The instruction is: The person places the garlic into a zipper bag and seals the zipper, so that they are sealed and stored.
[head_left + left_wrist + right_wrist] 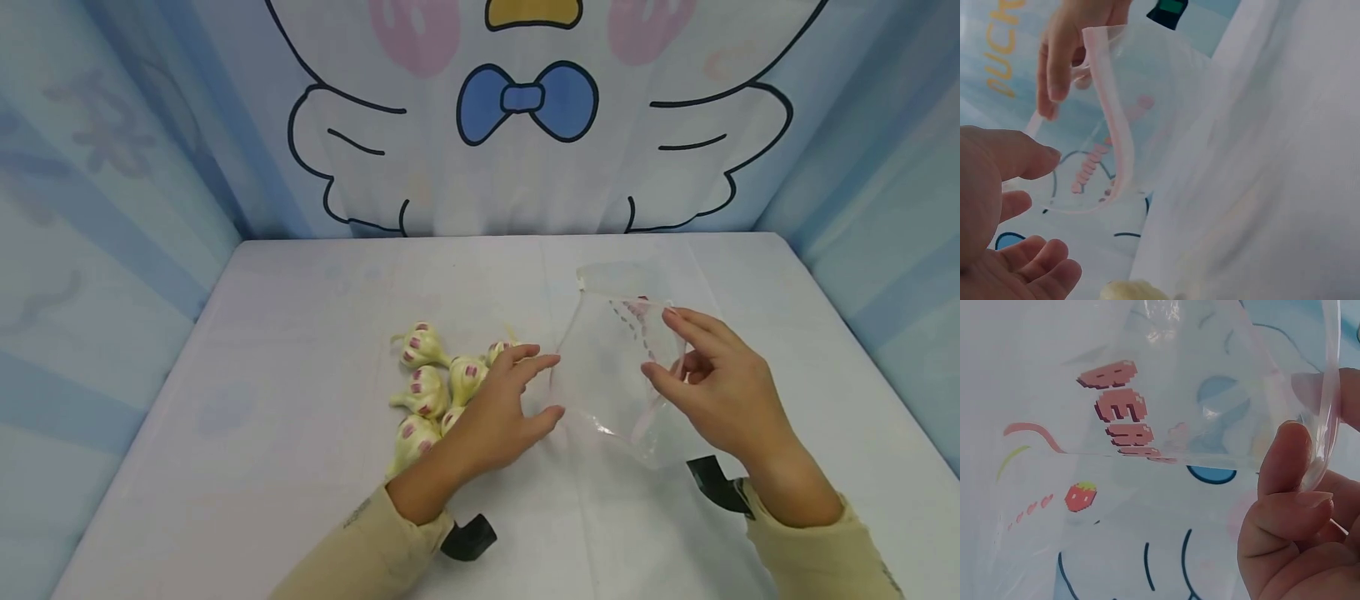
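Right now my right hand (716, 387) pinches the rim of a clear plastic bag (618, 367), holding its mouth up off the white table (300, 467) at centre right. My left hand (498, 408) hangs relaxed with loose fingers just beside the bag's opening, gripping nothing. Under and left of that hand lies a cluster of garlic bulbs (431, 379), touching one another, near the bag.
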Action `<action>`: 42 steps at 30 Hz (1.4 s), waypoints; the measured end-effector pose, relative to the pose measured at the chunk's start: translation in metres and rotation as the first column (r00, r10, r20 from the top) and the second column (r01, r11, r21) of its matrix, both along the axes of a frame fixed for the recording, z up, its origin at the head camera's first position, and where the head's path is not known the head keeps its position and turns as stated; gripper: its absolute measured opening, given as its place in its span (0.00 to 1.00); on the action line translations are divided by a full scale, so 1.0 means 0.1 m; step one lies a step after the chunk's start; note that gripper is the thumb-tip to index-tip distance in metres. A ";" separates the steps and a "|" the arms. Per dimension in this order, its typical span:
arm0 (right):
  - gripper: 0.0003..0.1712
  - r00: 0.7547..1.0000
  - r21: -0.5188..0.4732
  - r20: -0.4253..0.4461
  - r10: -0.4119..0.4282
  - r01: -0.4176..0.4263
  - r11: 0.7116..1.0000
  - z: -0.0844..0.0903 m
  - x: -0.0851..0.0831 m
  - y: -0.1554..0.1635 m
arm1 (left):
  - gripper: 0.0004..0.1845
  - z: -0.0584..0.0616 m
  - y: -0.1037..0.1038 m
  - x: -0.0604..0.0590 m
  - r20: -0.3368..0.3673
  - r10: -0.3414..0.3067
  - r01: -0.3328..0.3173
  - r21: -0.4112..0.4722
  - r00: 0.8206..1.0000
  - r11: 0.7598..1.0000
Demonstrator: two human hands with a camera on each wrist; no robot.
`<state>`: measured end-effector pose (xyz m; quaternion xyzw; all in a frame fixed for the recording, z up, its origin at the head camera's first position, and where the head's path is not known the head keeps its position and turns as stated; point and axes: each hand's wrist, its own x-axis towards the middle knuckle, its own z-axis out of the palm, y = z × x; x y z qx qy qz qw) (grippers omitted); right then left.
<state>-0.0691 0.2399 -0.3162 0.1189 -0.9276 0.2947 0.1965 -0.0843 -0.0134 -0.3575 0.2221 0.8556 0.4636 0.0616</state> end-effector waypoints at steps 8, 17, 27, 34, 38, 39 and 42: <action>0.39 0.998 0.011 0.064 0.019 -0.019 1.000 0.02 -0.01 -0.01 | 0.33 0.11 -0.29 0.03 -0.111 0.051 -0.060 -0.082 0.993 0.995; 0.40 0.996 0.037 0.081 0.038 -0.041 0.998 0.01 -0.03 -0.03 | 0.40 0.17 -0.58 0.09 -0.015 0.081 -0.082 -0.229 0.997 0.970; 0.39 0.996 0.039 0.064 0.066 -0.069 0.997 0.01 -0.05 -0.04 | 0.31 0.09 -0.66 0.10 0.021 0.000 0.006 -0.316 1.000 0.949; 0.39 0.996 0.037 0.067 0.067 -0.069 0.997 0.00 -0.05 -0.05 | 0.25 0.02 -0.67 0.07 0.041 -0.084 0.093 -0.389 0.996 0.916; 0.39 0.995 0.034 0.065 0.073 -0.075 0.997 -0.01 -0.07 -0.07 | 0.22 0.00 -0.66 0.06 0.046 -0.099 0.109 -0.409 0.994 0.906; 0.39 0.995 0.031 0.062 0.077 -0.079 0.996 -0.01 -0.07 -0.07 | 0.21 -0.01 -0.66 0.06 0.044 -0.103 0.112 -0.411 0.994 0.905; 0.39 0.995 0.024 0.060 0.084 -0.085 0.996 -0.01 -0.07 -0.07 | 0.18 -0.02 -0.64 0.05 0.025 -0.113 0.113 -0.399 0.993 0.910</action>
